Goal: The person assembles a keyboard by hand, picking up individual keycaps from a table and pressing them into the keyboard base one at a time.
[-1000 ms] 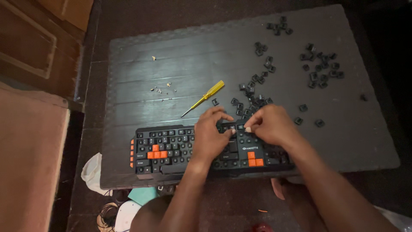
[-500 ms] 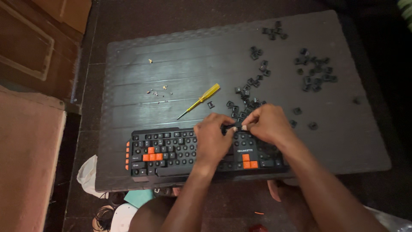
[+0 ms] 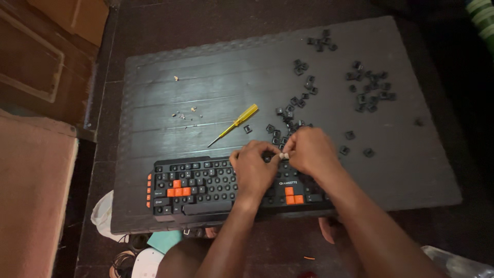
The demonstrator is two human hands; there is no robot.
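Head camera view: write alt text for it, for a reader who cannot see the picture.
Two hands, left hand and right hand, meet fingertip to fingertip over the middle of a black keyboard with some orange keys, on a dark board. Loose black keycaps lie scattered beyond the keyboard, and a yellow-handled screwdriver lies just behind it.

hands nudged slightly up the keyboard — fingertips meeting, closer
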